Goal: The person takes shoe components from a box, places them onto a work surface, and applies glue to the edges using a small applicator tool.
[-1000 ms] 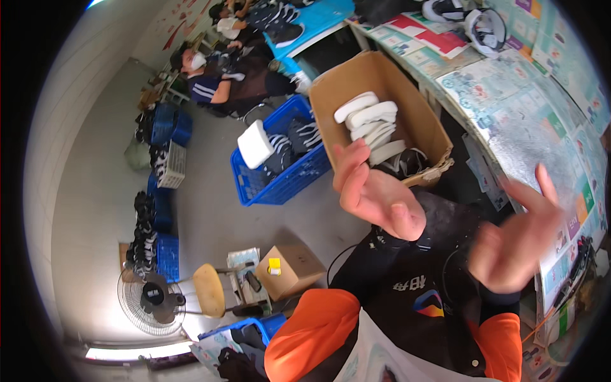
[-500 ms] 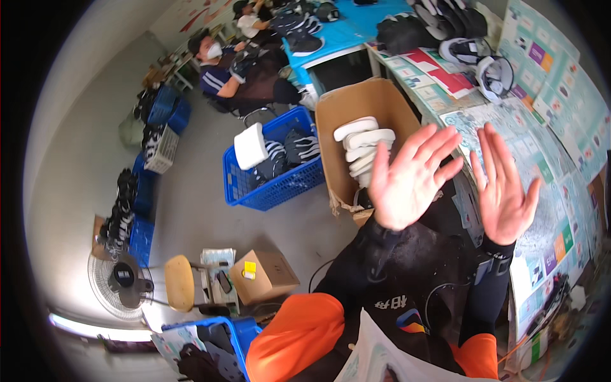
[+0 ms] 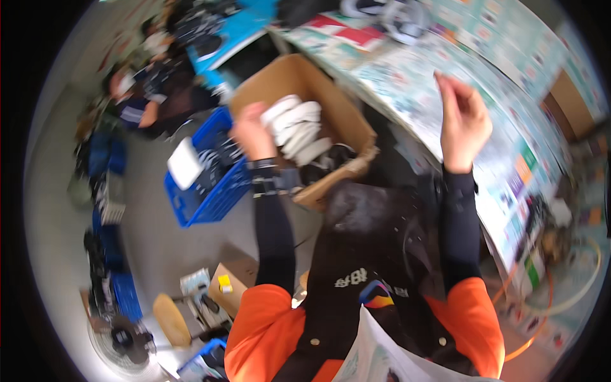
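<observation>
My left hand is raised over the near left edge of a cardboard box, beside a stack of white, sole-shaped pieces in it. Motion smears its fingers, so I cannot tell whether they are closed. Above the paper-covered workbench on the right, my right hand is held up with fingertips drawn together. Nothing shows between them. Dark items lie in the box's near end below the white pieces.
A blue basket left of the box holds dark striped shoes and a white block. Two people sit at the far left near a blue table. A fan, a stool and a small carton stand at lower left.
My hands have moved apart from side by side, the left toward the box and the right over the bench. The right fingers have drawn together. The view has shifted to the right.
</observation>
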Demonstrator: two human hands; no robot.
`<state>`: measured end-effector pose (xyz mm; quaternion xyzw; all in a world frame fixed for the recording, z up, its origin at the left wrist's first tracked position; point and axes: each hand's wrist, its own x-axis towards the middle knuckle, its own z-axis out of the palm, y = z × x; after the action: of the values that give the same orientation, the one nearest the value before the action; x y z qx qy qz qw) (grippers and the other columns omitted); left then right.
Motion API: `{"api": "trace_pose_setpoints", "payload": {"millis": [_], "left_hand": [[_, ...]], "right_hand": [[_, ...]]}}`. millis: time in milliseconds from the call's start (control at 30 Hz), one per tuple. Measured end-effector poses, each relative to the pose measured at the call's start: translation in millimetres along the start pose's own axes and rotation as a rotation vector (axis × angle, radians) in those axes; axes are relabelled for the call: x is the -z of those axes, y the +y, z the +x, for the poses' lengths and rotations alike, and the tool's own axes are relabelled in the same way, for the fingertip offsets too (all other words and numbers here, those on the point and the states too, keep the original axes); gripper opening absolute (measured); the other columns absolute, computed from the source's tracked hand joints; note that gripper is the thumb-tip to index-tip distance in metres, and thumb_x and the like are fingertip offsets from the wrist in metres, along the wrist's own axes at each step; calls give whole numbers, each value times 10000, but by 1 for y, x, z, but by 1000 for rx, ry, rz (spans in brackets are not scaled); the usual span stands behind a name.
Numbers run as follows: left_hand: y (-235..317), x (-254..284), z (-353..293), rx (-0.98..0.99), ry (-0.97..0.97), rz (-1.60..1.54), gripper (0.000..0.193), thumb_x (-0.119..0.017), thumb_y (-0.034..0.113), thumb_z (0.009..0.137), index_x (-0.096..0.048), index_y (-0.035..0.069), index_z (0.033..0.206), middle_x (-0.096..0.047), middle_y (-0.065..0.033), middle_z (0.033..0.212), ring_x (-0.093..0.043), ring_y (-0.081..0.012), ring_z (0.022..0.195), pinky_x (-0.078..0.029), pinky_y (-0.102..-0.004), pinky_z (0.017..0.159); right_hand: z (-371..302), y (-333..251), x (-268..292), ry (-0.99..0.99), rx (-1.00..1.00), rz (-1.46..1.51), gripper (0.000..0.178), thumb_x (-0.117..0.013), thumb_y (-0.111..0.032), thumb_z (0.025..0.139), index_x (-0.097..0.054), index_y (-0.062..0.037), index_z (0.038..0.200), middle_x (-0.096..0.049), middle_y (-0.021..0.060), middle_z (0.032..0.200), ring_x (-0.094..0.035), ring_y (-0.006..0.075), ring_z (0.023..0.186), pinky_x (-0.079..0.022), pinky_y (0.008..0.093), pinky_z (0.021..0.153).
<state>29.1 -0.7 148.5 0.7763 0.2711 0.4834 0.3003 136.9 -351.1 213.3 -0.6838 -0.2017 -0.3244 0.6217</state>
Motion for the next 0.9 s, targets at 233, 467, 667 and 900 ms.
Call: {"api": "trace_pose_setpoints", "payload": {"millis": [233, 467, 667, 900], "left_hand": [[-17, -43, 44, -188, 12, 96, 117, -696, 60, 958, -755, 3, 1042, -779, -157, 946, -769, -233, 881, -590, -342, 809], [44, -184, 43, -279, -367, -272, 330, -766, 145, 926, -665, -12, 1197, -763, -149, 1020, -747, -236, 884, -582, -351, 792], [64, -349, 79, -39, -683, -224, 956, -872, 486, 800, -453, -118, 1411, -677, -234, 1216, -715, -272, 980, -594, -394, 812], [114, -509, 94, 441, -1055, -341, 607, -728, 493, 946, -548, -10, 1235, -667, -163, 984, -713, -270, 681, -525, -337, 479]], "right_hand": [[19, -19, 104, 268, 333, -436, 82, -715, 5, 866, -724, -60, 915, -624, 211, 1348, -536, 346, 1307, -384, 459, 1114], [-3, -36, 134, 124, 515, -577, 66, -653, -90, 704, -611, -89, 755, -413, 298, 1571, -213, 552, 1529, -148, 652, 1228], [-88, 38, 176, 39, 112, -709, 129, -588, -23, 673, -565, -63, 794, -595, 224, 1339, -442, 484, 1405, -255, 629, 1196], [-128, 71, 215, -56, -16, -824, 205, -587, -22, 670, -603, -47, 873, -581, 204, 1272, -471, 474, 1347, -244, 696, 1178]]}}
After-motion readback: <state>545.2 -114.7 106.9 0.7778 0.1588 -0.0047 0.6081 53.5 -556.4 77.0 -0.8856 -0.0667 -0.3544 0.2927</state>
